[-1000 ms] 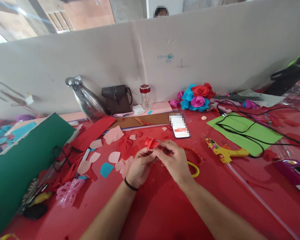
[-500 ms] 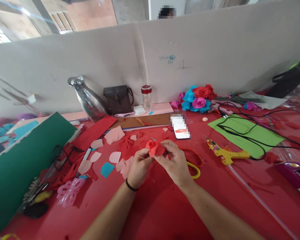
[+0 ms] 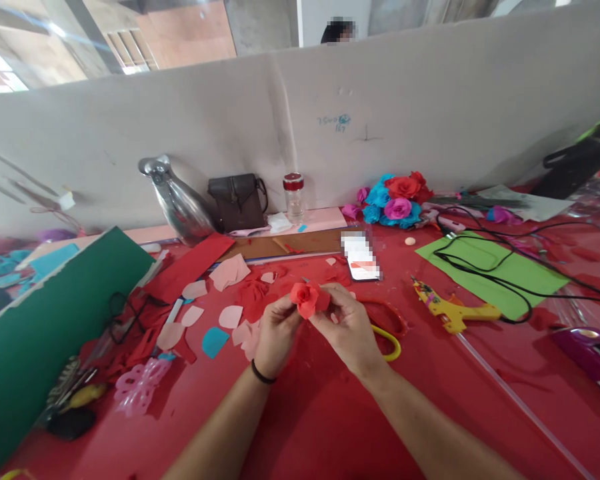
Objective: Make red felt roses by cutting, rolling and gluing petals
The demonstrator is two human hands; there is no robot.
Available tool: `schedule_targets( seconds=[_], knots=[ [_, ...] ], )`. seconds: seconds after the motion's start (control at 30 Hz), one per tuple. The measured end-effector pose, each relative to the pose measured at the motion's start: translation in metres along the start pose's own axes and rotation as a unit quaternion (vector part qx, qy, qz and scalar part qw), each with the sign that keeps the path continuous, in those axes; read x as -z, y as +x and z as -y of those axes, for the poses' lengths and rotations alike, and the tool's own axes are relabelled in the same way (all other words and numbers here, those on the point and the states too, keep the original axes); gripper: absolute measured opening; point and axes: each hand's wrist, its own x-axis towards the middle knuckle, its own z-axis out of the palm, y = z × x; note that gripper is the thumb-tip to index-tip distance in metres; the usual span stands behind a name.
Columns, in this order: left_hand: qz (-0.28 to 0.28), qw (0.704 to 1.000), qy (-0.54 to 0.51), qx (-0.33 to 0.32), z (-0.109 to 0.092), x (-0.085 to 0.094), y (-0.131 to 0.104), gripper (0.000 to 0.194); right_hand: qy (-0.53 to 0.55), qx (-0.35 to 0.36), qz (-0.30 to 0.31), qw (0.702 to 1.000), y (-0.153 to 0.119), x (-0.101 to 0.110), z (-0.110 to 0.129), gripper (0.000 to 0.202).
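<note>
A small red paper flower (image 3: 306, 298) with a coiled centre is held between both hands above the red table (image 3: 320, 427). My left hand (image 3: 279, 333) is closed, its thumb and fingers pinching the flower from the left. From the right, my right hand (image 3: 347, 330) grips the flower's outer petals, with fingers closed. Beside the right hand lie scissors with red and yellow handles (image 3: 391, 343), partly covered by that hand. Pink paper petals (image 3: 230, 317) and a blue petal (image 3: 215, 342) are scattered left of my left hand.
A yellow glue gun (image 3: 453, 312) with a long clear stick lies to the right, near green paper (image 3: 530, 267) crossed by black cable. Behind stand a steel jug (image 3: 183, 203), brown bag (image 3: 237, 203), glass bottle (image 3: 295, 203), phone (image 3: 361, 257) and paper flower bunch (image 3: 397, 200). A green box (image 3: 70, 333) stands left.
The flower has turned slightly between my fingers, so its centre now faces me more. Both hands keep their hold in nearly the same place.
</note>
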Motion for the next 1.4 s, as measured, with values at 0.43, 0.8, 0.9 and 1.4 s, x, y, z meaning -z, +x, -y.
schedule_targets(
  seconds=[0.43,0.8,0.9,1.4],
  knots=[
    [-0.027,0.988,0.133,-0.068,-0.002,0.008,0.006,0.007,0.268,-0.179,-0.009,0.947,0.009,0.009,0.0,0.015],
    [-0.053,0.992,0.109,-0.038,0.003,0.006,0.006,0.007,0.232,-0.147,-0.033,0.961,0.007,0.006,0.003,0.027],
    [-0.042,0.992,0.116,-0.029,0.004,0.005,0.004,0.006,0.228,-0.122,-0.029,0.966,0.006,0.003,0.006,0.035],
    [-0.016,0.997,0.072,-0.016,0.003,0.004,0.005,0.013,0.202,-0.076,-0.039,0.976,0.005,0.004,0.006,0.029]
  ],
)
